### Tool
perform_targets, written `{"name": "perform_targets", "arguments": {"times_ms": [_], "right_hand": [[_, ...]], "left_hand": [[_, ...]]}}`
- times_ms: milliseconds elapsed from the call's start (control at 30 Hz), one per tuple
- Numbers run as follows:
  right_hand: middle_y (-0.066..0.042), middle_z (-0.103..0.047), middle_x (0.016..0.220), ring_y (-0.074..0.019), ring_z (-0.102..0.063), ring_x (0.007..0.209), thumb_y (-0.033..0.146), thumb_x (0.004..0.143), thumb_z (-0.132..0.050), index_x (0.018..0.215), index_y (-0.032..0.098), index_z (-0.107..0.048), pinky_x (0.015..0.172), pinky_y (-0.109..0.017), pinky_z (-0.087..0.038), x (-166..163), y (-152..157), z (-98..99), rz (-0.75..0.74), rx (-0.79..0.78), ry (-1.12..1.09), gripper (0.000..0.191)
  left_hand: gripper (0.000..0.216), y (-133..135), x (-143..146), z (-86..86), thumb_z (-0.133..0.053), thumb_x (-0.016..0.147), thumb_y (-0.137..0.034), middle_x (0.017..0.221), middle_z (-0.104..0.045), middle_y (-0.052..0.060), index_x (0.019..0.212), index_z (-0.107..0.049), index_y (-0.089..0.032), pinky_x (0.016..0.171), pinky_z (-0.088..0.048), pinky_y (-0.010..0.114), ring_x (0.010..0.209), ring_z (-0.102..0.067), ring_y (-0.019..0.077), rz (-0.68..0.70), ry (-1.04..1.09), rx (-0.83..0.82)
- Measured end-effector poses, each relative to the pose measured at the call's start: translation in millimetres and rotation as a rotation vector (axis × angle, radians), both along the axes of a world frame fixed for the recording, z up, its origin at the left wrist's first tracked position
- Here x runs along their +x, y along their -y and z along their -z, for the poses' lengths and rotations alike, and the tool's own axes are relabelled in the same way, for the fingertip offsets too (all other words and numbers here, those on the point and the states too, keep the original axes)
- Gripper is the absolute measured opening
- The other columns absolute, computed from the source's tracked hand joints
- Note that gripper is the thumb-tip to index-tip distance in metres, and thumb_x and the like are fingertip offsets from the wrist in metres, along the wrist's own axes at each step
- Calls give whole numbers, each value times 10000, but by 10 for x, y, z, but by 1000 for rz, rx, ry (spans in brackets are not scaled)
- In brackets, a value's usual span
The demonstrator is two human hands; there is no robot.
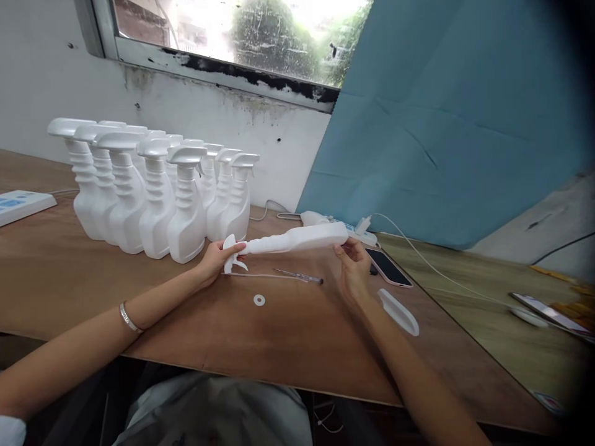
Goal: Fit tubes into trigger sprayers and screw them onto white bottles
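Note:
A white spray bottle lies sideways in the air above the table, its neck to the left. My left hand is closed around the white trigger sprayer head at the neck end; its trigger points down. My fingers hide whether head and neck are joined. My right hand grips the bottle at its base. Below on the table lie a thin dip tube, a screwdriver and a white ring washer. A curved white plastic cover rests right of my right forearm.
Several upright white spray bottles stand grouped at the back left. A phone lies on the right, near a power strip with a plugged-in white cable. Another white device sits at the far left. Behind are a wall and a blue sheet.

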State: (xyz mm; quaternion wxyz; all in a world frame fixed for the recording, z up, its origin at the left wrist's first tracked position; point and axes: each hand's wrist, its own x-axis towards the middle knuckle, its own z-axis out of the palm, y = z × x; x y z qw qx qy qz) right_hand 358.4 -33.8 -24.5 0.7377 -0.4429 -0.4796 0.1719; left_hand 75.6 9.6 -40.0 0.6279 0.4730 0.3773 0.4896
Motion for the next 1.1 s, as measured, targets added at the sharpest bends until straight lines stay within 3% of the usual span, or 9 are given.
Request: {"name": "perform_targets", "arguments": {"times_ms": [167,267,500,600,700,800,967,1100], "right_hand": [[29,-544,765,-115,-508,743,351,632,-673,733,198,-508,712,-258,-412,-39,25,14,-35,27,-34,247],[21,-566,822,-129,-525,773,336,655,-647,818,212,-529,742,-298,-425,-27,30,24,-108,-21,-16,236],[-45,-550,1110,-186,-520,925,229,568,-716,1068,244,-529,775,-326,-420,38,32,10,-148,-74,145,534],[-25,-546,1095,-172,-526,920,313,650,-672,1032,265,-539,762,-314,-437,18,36,5,-190,-83,82,407],[13,-585,911,-139,-558,815,405,694,-624,826,250,-545,739,-300,-455,12,5,44,-229,-66,-93,219],[28,-602,824,-132,-579,784,429,700,-609,706,229,-494,743,-300,-462,11,-27,85,-239,-16,-216,231],[-16,-624,1008,-172,-559,968,256,674,-643,693,210,-479,832,-335,-427,-63,44,25,-335,50,-200,172],[-44,-586,1128,-203,-509,1068,211,654,-644,722,211,-477,873,-370,-394,-129,124,-28,-395,105,-153,181]], "left_hand": [[379,10,10,10,-736,593,-325,648,-644,75,835,-632,-52,503,-483,202,550,-592,125,20,-18,-17],[362,6,5,4,-734,597,-318,639,-640,70,818,-633,-51,488,-471,189,544,-588,120,16,-6,-13],[300,-33,6,-9,-712,632,-285,646,-646,84,768,-625,-32,481,-475,145,532,-591,95,-32,53,-109],[270,3,12,-43,-687,661,-269,621,-644,83,772,-619,-33,455,-470,147,503,-585,97,-12,24,-117],[248,42,14,-73,-689,657,-235,593,-635,76,769,-610,-29,460,-474,146,493,-577,96,-13,14,-94],[257,40,11,-62,-692,655,-227,582,-629,74,788,-604,-26,452,-472,139,492,-573,96,14,16,-87],[215,-64,1,30,-650,699,-225,626,-629,78,792,-586,-42,452,-489,136,512,-592,100,63,92,-179],[186,-137,-15,88,-585,751,-266,593,-604,53,771,-557,-84,334,-427,129,457,-575,99,109,127,-215]]}}
